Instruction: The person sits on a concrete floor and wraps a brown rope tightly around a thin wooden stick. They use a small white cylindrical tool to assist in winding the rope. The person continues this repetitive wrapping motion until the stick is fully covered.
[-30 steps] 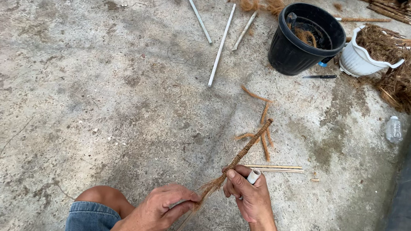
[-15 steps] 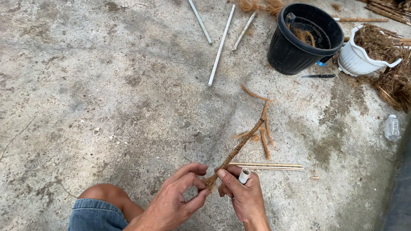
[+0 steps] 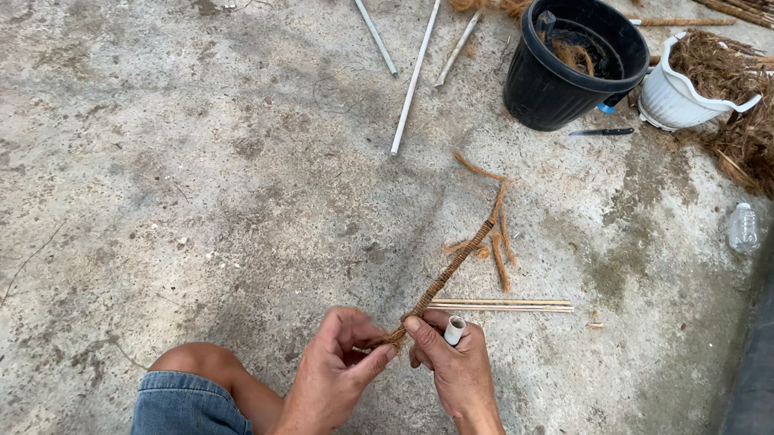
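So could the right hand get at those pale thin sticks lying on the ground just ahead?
Probably yes: the sticks lie on bare concrete just beyond the right hand, nothing between, though it now holds a small white tube.

Black bucket (image 3: 572, 65) beside white pot (image 3: 688, 90) (fibre-filled) — knife (image 3: 601, 131), white rods (image 3: 415, 74), plastic bottle (image 3: 743, 228).

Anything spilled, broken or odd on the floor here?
Brown fibre spills out of the white pot onto the concrete. A clear bottle lies tipped over near the wall. The knife lies loose by the black bucket.
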